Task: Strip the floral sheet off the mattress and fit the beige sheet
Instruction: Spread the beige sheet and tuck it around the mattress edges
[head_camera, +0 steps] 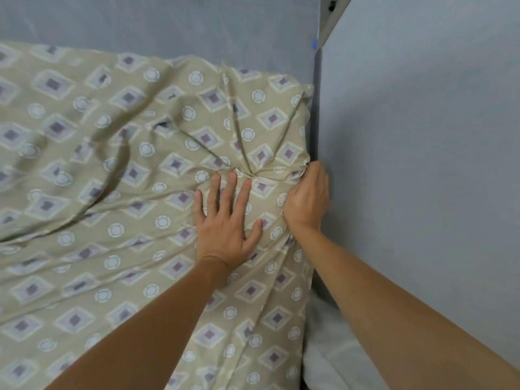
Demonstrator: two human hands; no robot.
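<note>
A beige sheet (pixel 118 175) printed with purple diamonds and white circles covers the mattress, with creases radiating from its right edge. My left hand (pixel 225 218) presses flat on the sheet, fingers spread. My right hand (pixel 308 198) grips a bunch of the sheet at the mattress's right edge, against the grey wall. The mattress itself is hidden under the cloth. No floral sheet is in view.
Grey walls (pixel 422 164) meet in a corner just beyond the bed's right edge, leaving a narrow gap. White bedding (pixel 332 361) shows low in that gap at the lower right. A pale bracket (pixel 333 15) sits high up at the corner.
</note>
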